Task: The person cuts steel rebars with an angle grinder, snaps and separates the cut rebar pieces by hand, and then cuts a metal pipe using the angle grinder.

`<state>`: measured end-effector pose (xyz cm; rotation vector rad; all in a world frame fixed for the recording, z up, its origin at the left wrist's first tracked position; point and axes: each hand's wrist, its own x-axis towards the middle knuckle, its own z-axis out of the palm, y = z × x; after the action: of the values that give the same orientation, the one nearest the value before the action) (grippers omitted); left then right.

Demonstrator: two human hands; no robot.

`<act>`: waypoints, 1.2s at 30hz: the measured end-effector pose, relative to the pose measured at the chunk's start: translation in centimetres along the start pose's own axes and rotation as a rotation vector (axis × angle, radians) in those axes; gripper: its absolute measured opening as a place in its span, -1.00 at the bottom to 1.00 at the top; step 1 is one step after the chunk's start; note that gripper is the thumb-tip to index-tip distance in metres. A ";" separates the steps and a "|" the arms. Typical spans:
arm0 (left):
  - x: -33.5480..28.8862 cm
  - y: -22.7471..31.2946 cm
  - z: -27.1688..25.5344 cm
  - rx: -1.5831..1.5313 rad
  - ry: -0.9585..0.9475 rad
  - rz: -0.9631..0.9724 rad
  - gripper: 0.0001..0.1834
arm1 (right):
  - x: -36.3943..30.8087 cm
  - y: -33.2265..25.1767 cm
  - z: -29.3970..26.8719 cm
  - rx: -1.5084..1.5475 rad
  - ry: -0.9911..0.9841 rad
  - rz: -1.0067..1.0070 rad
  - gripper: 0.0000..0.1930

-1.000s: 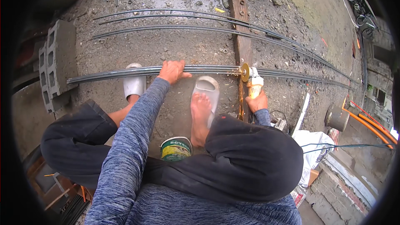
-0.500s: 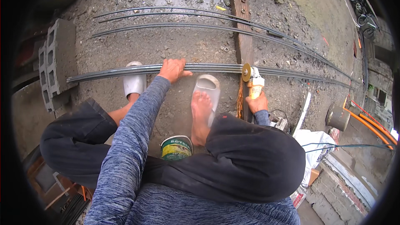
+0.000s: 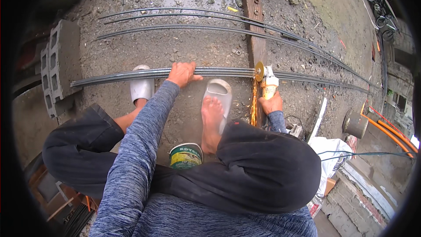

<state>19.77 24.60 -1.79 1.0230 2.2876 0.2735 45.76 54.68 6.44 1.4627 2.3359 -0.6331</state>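
My left hand (image 3: 182, 73) is closed over a bundle of steel rebar (image 3: 127, 76) lying crosswise in front of me. My right hand (image 3: 271, 102) grips an orange-yellow angle grinder (image 3: 269, 88) by its body. Its gold-coloured cutting disc (image 3: 259, 70) meets the rebar where the bars cross a brown wooden beam (image 3: 255, 46). Orange sparks (image 3: 254, 103) stream from the disc back toward me, beside my right knee. My fingers under the bundle and on the grinder's far side are hidden.
Farther off, loose rebar (image 3: 184, 26) crosses the same beam. Hollow concrete blocks (image 3: 53, 68) stand left at the bundle's end. My feet wear light slippers (image 3: 221, 88) close to the bundle. A green-and-yellow bucket (image 3: 186, 155) sits between my legs. At right lie a white sack (image 3: 331, 151) and orange tubes (image 3: 390, 136).
The spark stream has grown brighter and wider. The grinder has shifted and tilted slightly, its disc turning more edge-on. My left hand keeps its place on the rebar.
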 end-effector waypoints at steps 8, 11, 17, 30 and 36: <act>0.1 -0.1 0.0 -0.011 -0.023 -0.007 -0.36 | -0.6 0.7 -0.1 -0.069 -0.021 0.022 -0.26; 0.2 -0.1 0.0 -0.014 -0.032 -0.006 -0.35 | -0.6 0.8 -0.1 -0.055 -0.037 0.033 -0.25; -0.2 -0.4 0.2 0.012 0.061 0.043 -0.33 | -0.1 -0.5 -0.3 -0.024 -0.043 0.064 -0.29; 0.2 -0.3 0.2 -0.010 -0.041 -0.033 -0.34 | 1.2 -1.3 -0.3 -0.039 -0.001 0.006 -0.35; 0.2 0.2 -0.2 -0.008 -0.048 -0.017 -0.34 | 0.6 -0.4 -0.5 -0.043 0.001 -0.003 -0.34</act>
<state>19.63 24.83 -1.61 0.9948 2.2495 0.2487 45.13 55.22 6.64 1.4418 2.3377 -0.5796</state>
